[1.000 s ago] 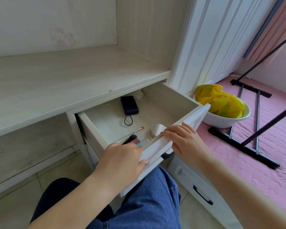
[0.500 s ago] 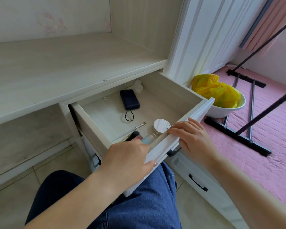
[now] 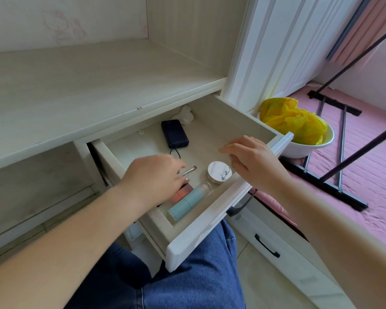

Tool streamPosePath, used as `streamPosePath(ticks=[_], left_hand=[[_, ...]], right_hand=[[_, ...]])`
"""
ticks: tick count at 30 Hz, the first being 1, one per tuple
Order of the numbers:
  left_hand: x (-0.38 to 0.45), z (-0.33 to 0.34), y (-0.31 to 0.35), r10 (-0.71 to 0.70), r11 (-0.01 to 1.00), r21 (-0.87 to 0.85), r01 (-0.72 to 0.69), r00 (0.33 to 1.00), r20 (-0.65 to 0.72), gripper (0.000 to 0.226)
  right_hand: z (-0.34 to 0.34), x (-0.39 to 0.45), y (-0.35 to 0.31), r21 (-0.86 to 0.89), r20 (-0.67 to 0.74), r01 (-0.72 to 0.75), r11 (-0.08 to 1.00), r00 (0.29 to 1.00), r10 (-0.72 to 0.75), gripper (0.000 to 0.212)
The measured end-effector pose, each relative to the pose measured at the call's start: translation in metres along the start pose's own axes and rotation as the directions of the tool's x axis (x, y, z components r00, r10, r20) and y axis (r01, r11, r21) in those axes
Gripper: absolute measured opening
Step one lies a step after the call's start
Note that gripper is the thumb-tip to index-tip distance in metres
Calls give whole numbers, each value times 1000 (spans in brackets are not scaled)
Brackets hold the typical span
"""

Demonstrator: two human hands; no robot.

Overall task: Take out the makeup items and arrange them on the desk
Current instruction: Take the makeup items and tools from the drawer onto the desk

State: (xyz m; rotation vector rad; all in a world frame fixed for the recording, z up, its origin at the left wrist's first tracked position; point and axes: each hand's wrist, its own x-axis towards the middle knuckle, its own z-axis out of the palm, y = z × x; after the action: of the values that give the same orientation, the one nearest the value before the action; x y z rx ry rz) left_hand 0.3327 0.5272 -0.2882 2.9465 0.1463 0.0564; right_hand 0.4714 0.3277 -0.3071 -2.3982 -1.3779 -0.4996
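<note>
The white drawer (image 3: 212, 228) under the pale wooden worktop (image 3: 80, 90) is pulled well out over the person's lap in blue jeans (image 3: 187, 275). The left hand (image 3: 156, 177) reaches down into the drawer's front part, fingers bent toward a thin makeup brush (image 3: 190, 170) whose tip shows just beyond them; I cannot tell whether the fingers grip it or only touch it. Under the heel of that hand lies a small pink-brown case (image 3: 184, 192), partly hidden. Just beside it lies a pale teal tube (image 3: 188, 201) with a clear end, on its side along the drawer front. A round white compact (image 3: 219, 172) lies flat near the tube's clear end. The right hand (image 3: 252, 161) hovers over the drawer's right side, just above the compact, fingers loosely spread and holding nothing. Farther back in the drawer lie a dark power bank (image 3: 174, 133) with a short black cord and a crumpled white tissue (image 3: 185, 114) at the back corner. To the right, a white bowl (image 3: 303, 149) holding a yellow bag (image 3: 294, 121) sits on the pink bed (image 3: 366, 179)
</note>
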Motion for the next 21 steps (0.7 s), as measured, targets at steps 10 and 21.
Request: streamPosePath(ticks=[10,21], left_hand=[[68,36,-12,4,961,256,-106,930,368,26],[77,62,2,-5,884,395,-250,840,543,29]], right_hand=[[42,69,11,-260,672,-184,948,670,314,60],[82,78,18,-479,812,-111,871,321,487,32]])
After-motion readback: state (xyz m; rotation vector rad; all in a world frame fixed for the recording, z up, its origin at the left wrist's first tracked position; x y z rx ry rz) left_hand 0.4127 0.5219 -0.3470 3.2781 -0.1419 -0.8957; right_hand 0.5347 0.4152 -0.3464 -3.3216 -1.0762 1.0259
